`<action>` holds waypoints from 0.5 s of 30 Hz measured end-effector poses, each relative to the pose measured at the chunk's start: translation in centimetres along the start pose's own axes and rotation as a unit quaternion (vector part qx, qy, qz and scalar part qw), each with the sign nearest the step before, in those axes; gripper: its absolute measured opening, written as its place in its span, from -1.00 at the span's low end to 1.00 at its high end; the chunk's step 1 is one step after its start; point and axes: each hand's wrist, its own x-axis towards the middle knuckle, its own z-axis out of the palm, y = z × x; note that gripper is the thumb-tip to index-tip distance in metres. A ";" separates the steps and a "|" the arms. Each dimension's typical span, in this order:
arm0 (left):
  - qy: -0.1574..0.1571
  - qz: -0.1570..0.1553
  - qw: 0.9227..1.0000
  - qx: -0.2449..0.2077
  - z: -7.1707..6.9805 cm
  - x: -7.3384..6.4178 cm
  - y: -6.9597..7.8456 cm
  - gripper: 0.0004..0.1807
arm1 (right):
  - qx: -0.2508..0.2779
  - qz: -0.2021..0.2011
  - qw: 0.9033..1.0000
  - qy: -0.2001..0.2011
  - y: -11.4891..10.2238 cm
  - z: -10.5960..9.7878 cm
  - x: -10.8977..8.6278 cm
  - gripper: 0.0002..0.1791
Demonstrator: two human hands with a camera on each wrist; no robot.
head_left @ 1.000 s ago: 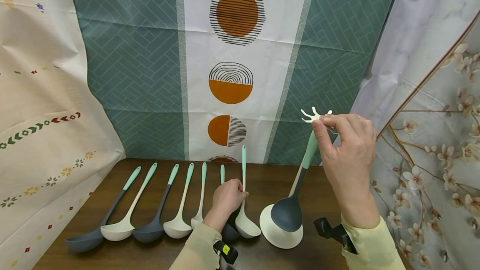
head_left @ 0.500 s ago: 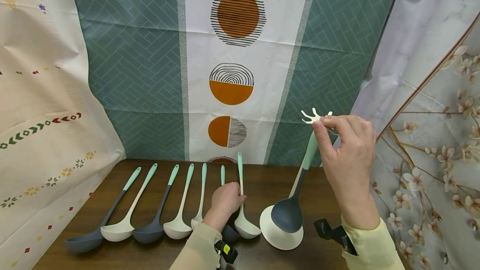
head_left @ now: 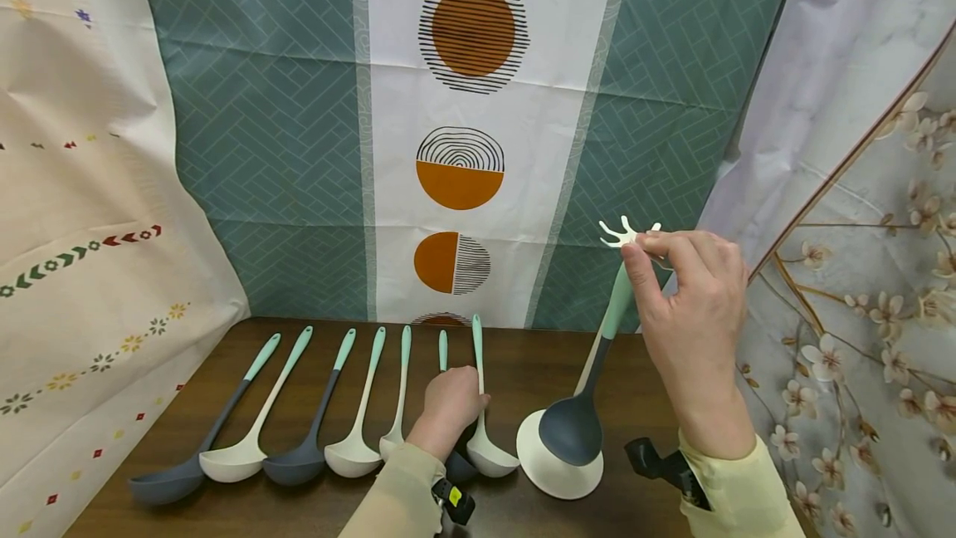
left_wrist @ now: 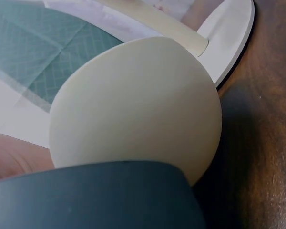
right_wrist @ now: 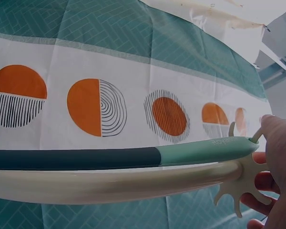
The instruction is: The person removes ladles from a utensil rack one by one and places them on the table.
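My left hand (head_left: 448,407) grips the shaft of a white ladle (head_left: 493,457) with a mint handle at the right end of a row of ladles. In the left wrist view its round white bowl (left_wrist: 138,105) fills the middle, with a dark ladle's bowl (left_wrist: 86,198) in front. That dark ladle (head_left: 459,469) is partly hidden under my left hand. Thumb and fingers of my right hand (head_left: 690,322) pinch the hooked top of a cream utensil stand (head_left: 558,484). From its hooks (right_wrist: 240,183) hangs a dark grey ladle (head_left: 571,430) with a mint handle (right_wrist: 200,152).
Several more ladles lie to the left on the brown wooden table (head_left: 635,384), among them a dark one (head_left: 170,481), a white one (head_left: 235,463) and a small white one (head_left: 391,442). A patterned cloth (head_left: 269,123) hangs behind, with a flowered curtain (head_left: 844,372) at the right.
The white ladle's handle in my left hand has come down and slightly left, and that hand has lowered a little. My right hand stays at the stand's top.
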 end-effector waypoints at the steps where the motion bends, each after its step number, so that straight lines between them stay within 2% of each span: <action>1: -0.001 0.001 1.000 0.001 0.0 0.0 0.0 -0.64 | 0.002 -0.001 1.000 0.000 0.0 0.0 0.0 -0.29; 8: -0.005 0.013 1.000 0.017 -0.1 -0.1 0.2 -0.66 | 0.005 -0.005 1.000 -0.001 0.0 -0.1 0.1 -0.35; 15: -0.019 0.011 0.999 0.032 0.2 0.0 0.1 -0.66 | -0.003 -0.006 1.000 -0.008 0.1 -0.1 0.0 -0.40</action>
